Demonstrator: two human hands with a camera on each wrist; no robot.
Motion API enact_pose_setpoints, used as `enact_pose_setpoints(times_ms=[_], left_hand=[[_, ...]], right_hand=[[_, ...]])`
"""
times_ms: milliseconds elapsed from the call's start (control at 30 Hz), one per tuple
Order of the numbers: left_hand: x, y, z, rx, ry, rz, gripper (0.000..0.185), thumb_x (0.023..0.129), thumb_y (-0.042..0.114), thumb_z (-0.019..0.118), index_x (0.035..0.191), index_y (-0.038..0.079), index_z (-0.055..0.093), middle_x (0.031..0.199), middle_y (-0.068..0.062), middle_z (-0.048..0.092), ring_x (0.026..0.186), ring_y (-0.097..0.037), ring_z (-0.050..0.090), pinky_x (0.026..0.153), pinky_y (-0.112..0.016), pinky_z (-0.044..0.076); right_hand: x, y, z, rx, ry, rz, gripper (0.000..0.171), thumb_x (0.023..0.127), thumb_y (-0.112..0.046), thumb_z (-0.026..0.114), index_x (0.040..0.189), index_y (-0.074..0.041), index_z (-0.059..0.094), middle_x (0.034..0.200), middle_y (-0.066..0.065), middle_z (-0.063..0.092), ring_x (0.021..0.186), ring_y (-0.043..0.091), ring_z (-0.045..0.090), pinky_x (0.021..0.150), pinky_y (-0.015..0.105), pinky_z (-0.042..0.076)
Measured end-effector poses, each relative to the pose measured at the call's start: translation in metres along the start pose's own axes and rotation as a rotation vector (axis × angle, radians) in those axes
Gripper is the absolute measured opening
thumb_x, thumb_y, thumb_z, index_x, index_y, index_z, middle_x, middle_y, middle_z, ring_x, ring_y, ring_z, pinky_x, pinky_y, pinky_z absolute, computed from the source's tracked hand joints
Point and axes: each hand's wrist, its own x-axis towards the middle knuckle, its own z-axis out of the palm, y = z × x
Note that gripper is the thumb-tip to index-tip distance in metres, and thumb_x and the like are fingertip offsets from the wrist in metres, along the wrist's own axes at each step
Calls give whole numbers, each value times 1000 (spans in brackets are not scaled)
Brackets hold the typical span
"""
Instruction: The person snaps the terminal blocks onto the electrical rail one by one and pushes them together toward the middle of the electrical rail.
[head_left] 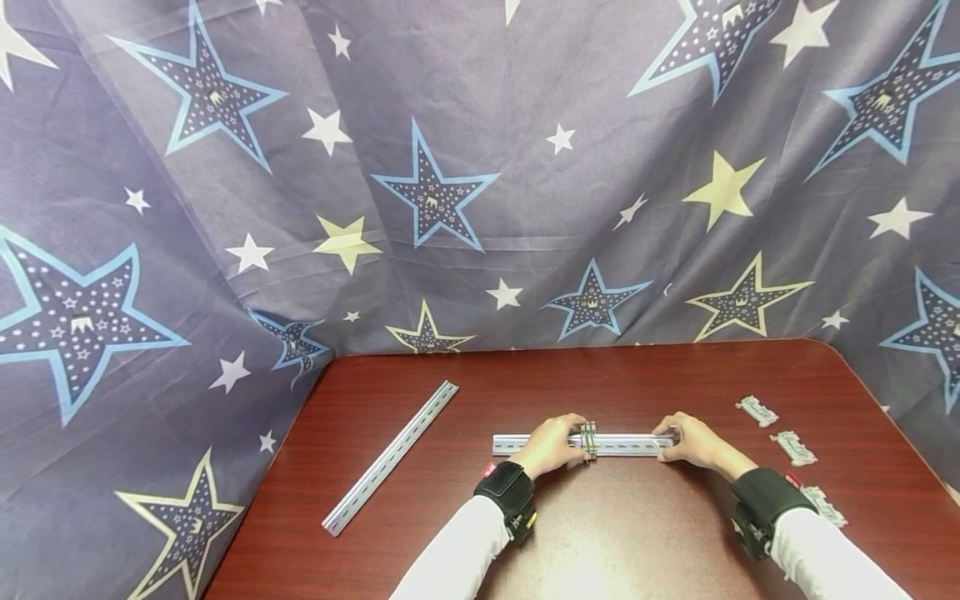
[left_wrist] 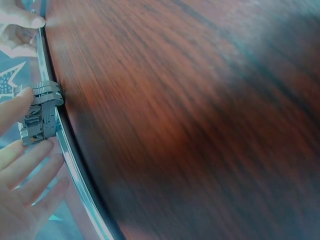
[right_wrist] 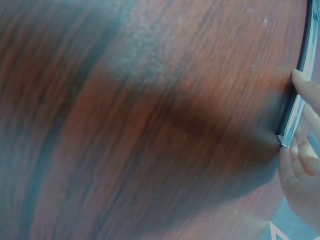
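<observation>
A short slotted metal DIN rail [head_left: 630, 446] lies crosswise on the table, with several grey terminal blocks [head_left: 589, 440] standing side by side on it, left of its middle. My left hand [head_left: 551, 444] pinches these blocks between thumb and fingers; the left wrist view shows the thumb on one end of the blocks [left_wrist: 46, 107] and fingertips at the other. At the rail's right end, my right hand [head_left: 690, 442] grips it, the thumb [right_wrist: 306, 86] on the near edge and fingers beyond. Part of the rail's right end is hidden by that hand.
A longer slotted rail [head_left: 390, 458] lies slanted on the left of the brown table [head_left: 360, 567]. Three loose terminal blocks, the far one [head_left: 757, 411], the middle one [head_left: 793, 447] and the near one [head_left: 823, 505], form a line on the right. A star-patterned cloth [head_left: 525, 192] hangs behind.
</observation>
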Motion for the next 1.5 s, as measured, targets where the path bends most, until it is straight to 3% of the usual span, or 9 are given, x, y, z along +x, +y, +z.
enact_pose_setpoints(times_ms=[333, 433, 633, 800, 1000, 1300, 1500], left_hand=[[-7, -5, -9, 55, -12, 17, 56, 71, 25, 71, 120, 5, 52, 111, -5, 59, 101, -15, 56, 85, -24, 41], [-13, -11, -15, 80, -19, 7, 52, 71, 22, 70, 117, 6, 54, 110, -6, 60, 101, -16, 55, 84, -25, 41], [-28, -30, -22, 158, 15, -2, 46, 67, 21, 71, 109, 6, 59, 100, -6, 62, 93, -20, 59, 77, -29, 45], [-40, -45, -23, 228, 54, -19, 41, 65, 24, 73, 101, 7, 63, 90, -5, 59, 82, -22, 58, 70, -32, 46], [-48, -53, -23, 251, 90, -75, 40, 64, 26, 73, 97, 5, 64, 89, -7, 55, 83, -24, 55, 68, -34, 45], [-51, -57, -16, 292, 149, -119, 30, 66, 23, 74, 88, 5, 65, 82, -8, 53, 78, -24, 53, 62, -36, 44], [-49, -58, -13, 306, 153, -113, 26, 67, 23, 74, 85, 6, 65, 79, -6, 50, 76, -23, 51, 60, -34, 44]], right_hand=[[2, -7, -1, -76, 10, -76, 29, 56, -4, 76, 80, 1, 61, 76, 8, 53, 67, 19, 48, 60, 31, 38], [2, -11, -1, -121, 10, -106, 29, 55, -6, 76, 79, 2, 61, 75, 10, 54, 67, 20, 49, 60, 31, 38], [2, -13, 4, -178, 30, -82, 31, 54, -7, 76, 79, 1, 61, 74, 10, 53, 67, 20, 49, 59, 32, 38], [-1, -14, 9, -228, 66, -60, 32, 56, -9, 76, 83, 1, 60, 76, 10, 51, 71, 25, 50, 64, 37, 39], [-7, -21, 11, -262, 117, -58, 32, 60, -9, 76, 85, 2, 60, 77, 10, 49, 73, 30, 49, 67, 43, 40], [-10, -24, 18, -394, 192, -133, 29, 62, -6, 75, 85, 3, 59, 77, 8, 47, 72, 26, 47, 62, 39, 43], [-10, -23, 19, -386, 198, -154, 24, 63, -3, 74, 82, 2, 61, 75, 7, 46, 69, 25, 46, 62, 38, 42]])
